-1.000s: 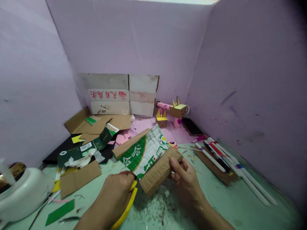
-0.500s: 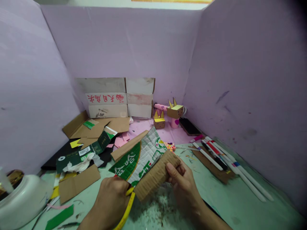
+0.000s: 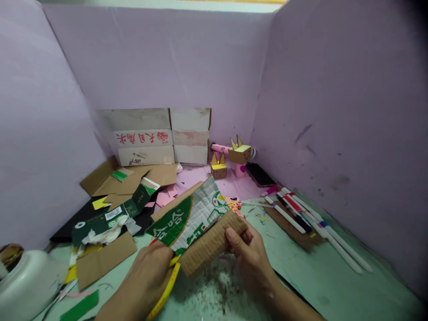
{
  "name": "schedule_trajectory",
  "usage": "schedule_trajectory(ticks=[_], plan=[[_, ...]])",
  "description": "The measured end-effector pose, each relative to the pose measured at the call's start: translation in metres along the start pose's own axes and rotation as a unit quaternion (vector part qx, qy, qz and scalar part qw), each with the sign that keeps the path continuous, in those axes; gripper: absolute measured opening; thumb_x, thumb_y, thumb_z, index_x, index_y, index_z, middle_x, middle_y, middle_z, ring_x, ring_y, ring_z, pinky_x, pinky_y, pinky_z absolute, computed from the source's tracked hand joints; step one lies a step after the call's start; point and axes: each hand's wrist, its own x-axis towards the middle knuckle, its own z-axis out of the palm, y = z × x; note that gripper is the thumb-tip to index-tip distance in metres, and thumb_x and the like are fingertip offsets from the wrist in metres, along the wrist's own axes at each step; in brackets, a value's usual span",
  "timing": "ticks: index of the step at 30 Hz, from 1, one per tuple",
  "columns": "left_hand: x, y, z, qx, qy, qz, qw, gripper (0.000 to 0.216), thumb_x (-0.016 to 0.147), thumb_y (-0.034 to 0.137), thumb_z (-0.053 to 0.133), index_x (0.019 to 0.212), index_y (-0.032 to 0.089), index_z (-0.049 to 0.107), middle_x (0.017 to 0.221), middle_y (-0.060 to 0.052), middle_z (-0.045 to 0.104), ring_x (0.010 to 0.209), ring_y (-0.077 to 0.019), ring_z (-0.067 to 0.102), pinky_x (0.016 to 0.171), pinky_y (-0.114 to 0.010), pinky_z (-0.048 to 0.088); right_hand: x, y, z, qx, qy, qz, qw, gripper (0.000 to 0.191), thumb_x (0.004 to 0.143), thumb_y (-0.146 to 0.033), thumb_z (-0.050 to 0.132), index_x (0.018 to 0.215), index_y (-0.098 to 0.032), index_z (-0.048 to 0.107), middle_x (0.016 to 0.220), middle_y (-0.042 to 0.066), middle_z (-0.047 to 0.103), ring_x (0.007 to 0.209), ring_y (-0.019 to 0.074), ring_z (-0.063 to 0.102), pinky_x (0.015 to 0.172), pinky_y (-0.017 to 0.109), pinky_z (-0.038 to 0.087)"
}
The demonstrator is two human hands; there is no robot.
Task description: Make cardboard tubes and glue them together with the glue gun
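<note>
My left hand point(image 3: 147, 272) is closed around yellow-handled scissors point(image 3: 169, 285) at the lower left edge of a piece of cardboard. The scissors' blades are hidden behind my fist and the card. That cardboard point(image 3: 197, 214) has a green-and-white printed face, with a bare brown corrugated strip point(image 3: 210, 247) along its near side. My right hand point(image 3: 245, 249) is closed on the strip's right end, thumb on top and fingers beneath. The cardboard is held tilted above the green tabletop, between both hands.
Cardboard scraps point(image 3: 107, 261) and a dark green carton point(image 3: 100, 225) lie to the left, near a white pot point(image 3: 30, 281). Small cat-faced boxes point(image 3: 219, 171) and a phone point(image 3: 260, 174) are at the back. Markers point(image 3: 301, 214) lie right; dark crumbs point(image 3: 222, 285) litter the front.
The whole view has shifted slightly, so everything appears a little further left. Both hands keep their hold, and the cardboard looks nearly the same in position and tilt.
</note>
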Motion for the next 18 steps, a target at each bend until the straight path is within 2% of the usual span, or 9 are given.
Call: schedule_trajectory(ticks=[4,7,10,12,14,15,16,17,18], plan=[[-0.002,-0.006,-0.004,-0.014,-0.010,0.000,1.000,0.024,0.077,0.014,0.042,0.063,0.018,0.061,0.074,-0.010,0.067,0.070,-0.0215,0.062,0.060,-0.026,0.037,0.003,-0.003,0.000,0.019,-0.005,0.009,1.000,0.038,0.071,-0.038,0.072,0.101,-0.018,0.063,0.089,0.005,0.070,0.082,0.0231,0.064,0.070,0.033,0.052],[-0.002,-0.022,-0.008,-0.018,0.022,0.011,1.000,0.024,0.077,0.014,0.042,0.086,0.021,0.063,0.086,-0.007,0.068,0.077,-0.0217,0.062,0.063,-0.026,0.039,0.012,-0.014,-0.004,0.067,0.056,0.006,0.996,0.033,0.068,-0.038,0.074,0.093,-0.018,0.064,0.085,0.004,0.070,0.076,0.0213,0.064,0.061,0.030,0.053],[0.000,-0.038,-0.011,-0.043,0.087,-0.065,0.993,0.025,0.081,0.023,0.042,0.101,0.024,0.057,0.078,-0.004,0.066,0.071,-0.0240,0.062,0.060,-0.029,0.039,0.022,-0.028,-0.007,0.146,0.156,-0.023,0.977,0.026,0.064,-0.031,0.076,0.085,-0.022,0.064,0.083,-0.002,0.068,0.078,0.0178,0.063,0.063,0.028,0.055],[0.004,-0.040,-0.008,-0.148,0.144,-0.122,0.971,0.021,0.083,0.035,0.043,0.097,0.022,0.053,0.073,-0.004,0.063,0.065,-0.0238,0.061,0.056,-0.029,0.041,0.024,-0.032,-0.005,0.174,0.177,-0.043,0.968,0.026,0.061,-0.026,0.077,0.082,-0.023,0.063,0.082,-0.004,0.068,0.081,0.0171,0.063,0.069,0.030,0.055],[0.009,-0.031,0.000,-0.350,0.182,-0.131,0.909,0.029,0.082,0.047,0.047,0.094,0.021,0.046,0.075,-0.004,0.063,0.060,-0.0206,0.060,0.051,-0.029,0.043,0.019,-0.027,0.001,0.166,0.162,-0.044,0.972,0.028,0.060,-0.025,0.077,0.084,-0.022,0.062,0.084,-0.003,0.068,0.083,0.0175,0.063,0.073,0.031,0.055],[0.011,-0.022,0.005,-0.475,0.193,-0.122,0.850,0.035,0.081,0.053,0.046,0.094,0.021,0.043,0.075,-0.004,0.063,0.053,-0.0181,0.058,0.047,-0.028,0.043,0.014,-0.022,0.005,0.151,0.150,-0.039,0.976,0.029,0.061,-0.026,0.077,0.085,-0.022,0.061,0.085,-0.002,0.069,0.084,0.0178,0.064,0.075,0.030,0.054],[0.014,-0.013,0.011,-0.579,0.166,-0.104,0.792,0.040,0.078,0.056,0.050,0.095,0.021,0.041,0.077,-0.004,0.064,0.053,-0.0175,0.058,0.047,-0.029,0.046,0.009,-0.016,0.010,0.130,0.139,-0.029,0.981,0.031,0.062,-0.028,0.077,0.088,-0.021,0.061,0.086,0.000,0.069,0.084,0.0185,0.064,0.077,0.031,0.053],[0.016,-0.002,0.016,-0.642,0.163,-0.095,0.743,0.045,0.075,0.056,0.057,0.096,0.021,0.040,0.078,-0.004,0.065,0.057,-0.0177,0.061,0.050,-0.029,0.048,0.002,-0.009,0.014,0.104,0.128,-0.018,0.986,0.034,0.062,-0.030,0.077,0.091,-0.021,0.060,0.088,0.001,0.070,0.085,0.0199,0.064,0.078,0.032,0.053],[0.019,0.007,0.021,-0.673,0.171,-0.090,0.713,0.048,0.071,0.055,0.062,0.097,0.021,0.041,0.075,-0.002,0.064,0.059,-0.0186,0.062,0.050,-0.029,0.049,-0.005,-0.003,0.017,0.074,0.117,-0.008,0.990,0.037,0.062,-0.030,0.077,0.094,-0.021,0.060,0.091,0.002,0.070,0.087,0.0218,0.064,0.079,0.034,0.052]])
